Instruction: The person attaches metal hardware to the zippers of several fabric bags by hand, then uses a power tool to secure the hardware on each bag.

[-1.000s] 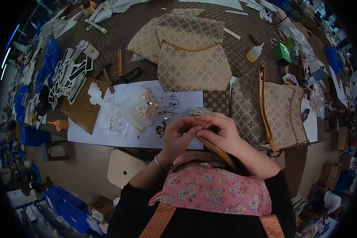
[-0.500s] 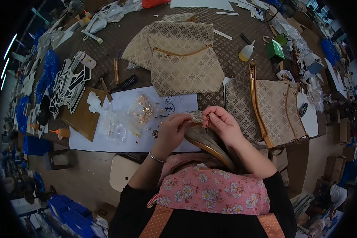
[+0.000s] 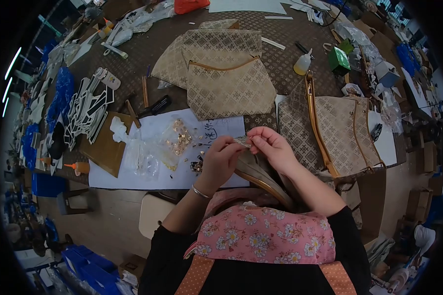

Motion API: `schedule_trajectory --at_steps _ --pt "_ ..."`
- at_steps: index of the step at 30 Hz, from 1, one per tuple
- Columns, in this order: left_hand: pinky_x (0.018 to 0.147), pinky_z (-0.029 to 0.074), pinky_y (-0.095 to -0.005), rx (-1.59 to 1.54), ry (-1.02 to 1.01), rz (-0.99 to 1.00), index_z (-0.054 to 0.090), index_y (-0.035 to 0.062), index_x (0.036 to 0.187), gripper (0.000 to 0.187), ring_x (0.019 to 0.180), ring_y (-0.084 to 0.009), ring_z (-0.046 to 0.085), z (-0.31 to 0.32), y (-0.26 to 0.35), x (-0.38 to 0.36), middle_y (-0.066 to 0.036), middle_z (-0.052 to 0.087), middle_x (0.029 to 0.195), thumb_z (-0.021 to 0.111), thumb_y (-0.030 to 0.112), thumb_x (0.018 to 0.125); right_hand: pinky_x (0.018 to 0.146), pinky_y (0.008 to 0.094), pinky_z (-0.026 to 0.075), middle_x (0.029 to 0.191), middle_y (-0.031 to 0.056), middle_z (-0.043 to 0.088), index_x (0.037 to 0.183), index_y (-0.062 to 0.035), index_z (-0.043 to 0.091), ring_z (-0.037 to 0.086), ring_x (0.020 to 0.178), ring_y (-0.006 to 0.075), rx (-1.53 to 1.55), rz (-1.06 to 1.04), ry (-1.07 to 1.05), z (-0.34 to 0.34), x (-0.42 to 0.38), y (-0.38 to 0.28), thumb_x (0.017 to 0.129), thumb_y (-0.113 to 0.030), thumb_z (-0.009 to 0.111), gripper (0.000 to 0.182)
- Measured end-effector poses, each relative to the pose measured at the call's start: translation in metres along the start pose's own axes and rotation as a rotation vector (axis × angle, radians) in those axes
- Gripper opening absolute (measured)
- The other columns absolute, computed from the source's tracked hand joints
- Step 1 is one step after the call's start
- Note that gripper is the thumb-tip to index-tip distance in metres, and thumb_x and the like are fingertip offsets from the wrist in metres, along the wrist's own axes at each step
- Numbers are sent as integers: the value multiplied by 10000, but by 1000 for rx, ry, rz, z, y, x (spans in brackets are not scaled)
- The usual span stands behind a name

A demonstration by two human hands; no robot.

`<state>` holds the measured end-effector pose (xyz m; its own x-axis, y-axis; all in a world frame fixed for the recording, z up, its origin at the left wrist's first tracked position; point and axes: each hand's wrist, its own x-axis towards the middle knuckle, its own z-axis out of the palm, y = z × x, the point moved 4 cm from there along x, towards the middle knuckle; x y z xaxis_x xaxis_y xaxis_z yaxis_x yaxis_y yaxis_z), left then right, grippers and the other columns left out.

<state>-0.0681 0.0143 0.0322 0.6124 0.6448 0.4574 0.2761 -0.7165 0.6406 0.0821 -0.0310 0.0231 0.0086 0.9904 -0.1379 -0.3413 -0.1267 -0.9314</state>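
Note:
At the table's front edge, a beige patterned bag [image 3: 259, 170] with gold-brown trim hangs over my lap. My left hand [image 3: 221, 160] is closed, thumb and fingers pinching the bag's upper edge. Close beside it, my right hand [image 3: 273, 148] pinches a small metal fitting at that same edge; the fingers hide most of it. The fingertips of both hands nearly meet. To the left, a clear plastic bag of small gold metal parts [image 3: 179, 139] lies on white paper [image 3: 128, 181], with loose fittings [image 3: 196, 166] near my left hand.
Patterned bag pieces [image 3: 229, 88] lie ahead, and another trimmed bag [image 3: 342, 132] is at right. A glue bottle [image 3: 301, 64], a green box [image 3: 338, 60], a black-handled tool [image 3: 157, 105], white frame-shaped pieces [image 3: 89, 110] and an orange-tipped bottle [image 3: 79, 167] surround the work area.
My hands have drawn slightly closer together, and my right fingers now cover more of the small metal fitting. The camera view has shifted slightly.

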Motion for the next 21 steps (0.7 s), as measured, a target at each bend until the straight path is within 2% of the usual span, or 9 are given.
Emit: schedule_trajectory --at_steps 1,4,8,10,11,13,15,21 --pt "698 464 -298 -140 63 1 645 61 903 193 826 -244 574 -4 -1 -2 -84 565 903 656 -3 721 760 218 455 953 32 580 1076 -34 520 534 828 72 1 -3 4 -2 -1 2 940 -92 451 163" --pt "706 475 -304 -274 174 -2 649 40 879 191 820 -226 575 -8 -4 -7 -86 559 888 674 -23 699 765 219 444 955 30 587 1083 -29 525 526 820 76 -9 -22 -78 0 0 6 930 -87 473 171" --pt "679 470 -281 -312 212 -20 657 38 892 204 799 -187 572 -9 -1 -17 -63 580 845 681 -26 700 779 223 456 982 45 595 1077 -18 527 549 869 88 -35 -59 -45 7 -3 0 929 -68 468 167" --pt "660 465 -261 -118 187 -185 648 26 868 177 770 -160 565 -13 7 -19 -55 588 794 675 -36 704 789 226 460 992 49 597 1072 -13 529 556 892 94 -88 -42 -46 10 -3 1 928 -61 466 164" --pt "660 465 -261 -119 192 -187 648 26 868 177 770 -160 565 -10 6 -23 -55 588 794 675 -36 704 803 232 460 991 52 601 1060 -6 536 561 911 101 -132 -63 -53 13 -4 3 922 -46 470 159" --pt "640 457 -241 -420 211 -452 634 18 851 156 710 -128 554 0 -10 -31 -50 599 788 680 -29 710 818 238 461 990 56 605 1049 1 543 565 930 109 -178 -83 -65 19 -4 3 915 -30 474 154" --pt "633 460 -237 -449 229 -431 626 16 849 150 690 -121 559 0 -11 -29 -55 601 792 682 -20 715 832 246 460 976 62 616 1032 13 560 574 922 117 -366 -207 -95 28 -6 -5 899 1 484 154" --pt "639 481 -229 -482 235 -420 608 8 856 132 685 -112 587 0 -14 -23 -63 601 802 675 -5 744 836 249 459 975 71 627 1030 16 571 580 927 121 -333 -280 -48 29 -3 0 886 17 492 164"
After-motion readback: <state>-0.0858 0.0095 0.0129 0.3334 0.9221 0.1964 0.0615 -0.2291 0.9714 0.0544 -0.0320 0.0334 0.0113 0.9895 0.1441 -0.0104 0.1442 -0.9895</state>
